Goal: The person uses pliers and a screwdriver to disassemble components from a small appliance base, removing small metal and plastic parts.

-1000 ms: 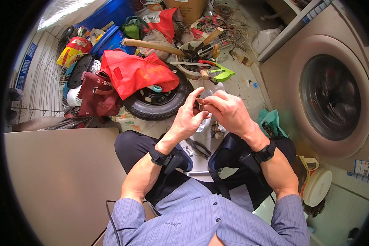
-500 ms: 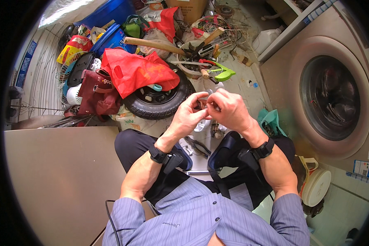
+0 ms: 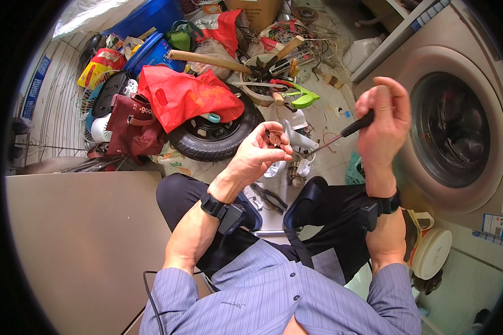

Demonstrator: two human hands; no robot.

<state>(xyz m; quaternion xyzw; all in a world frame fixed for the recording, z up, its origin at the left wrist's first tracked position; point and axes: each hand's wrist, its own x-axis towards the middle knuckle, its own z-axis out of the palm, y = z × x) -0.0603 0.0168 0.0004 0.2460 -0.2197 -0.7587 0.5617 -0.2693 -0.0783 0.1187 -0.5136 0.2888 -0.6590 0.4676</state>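
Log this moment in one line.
left hand: holding small brown part | right hand: holding black-handled screwdriver | pliers: between shoes

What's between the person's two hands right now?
In the head view, a black-handled screwdriver held by the right hand slants toward the left hand. A pale grey plastic object shows beneath, between them.

Bright, soft light; glare on silvery sheet (image 3: 86, 15); black fisheye rim, bowed edges; right fingers (image 3: 399, 94) slightly blurred.
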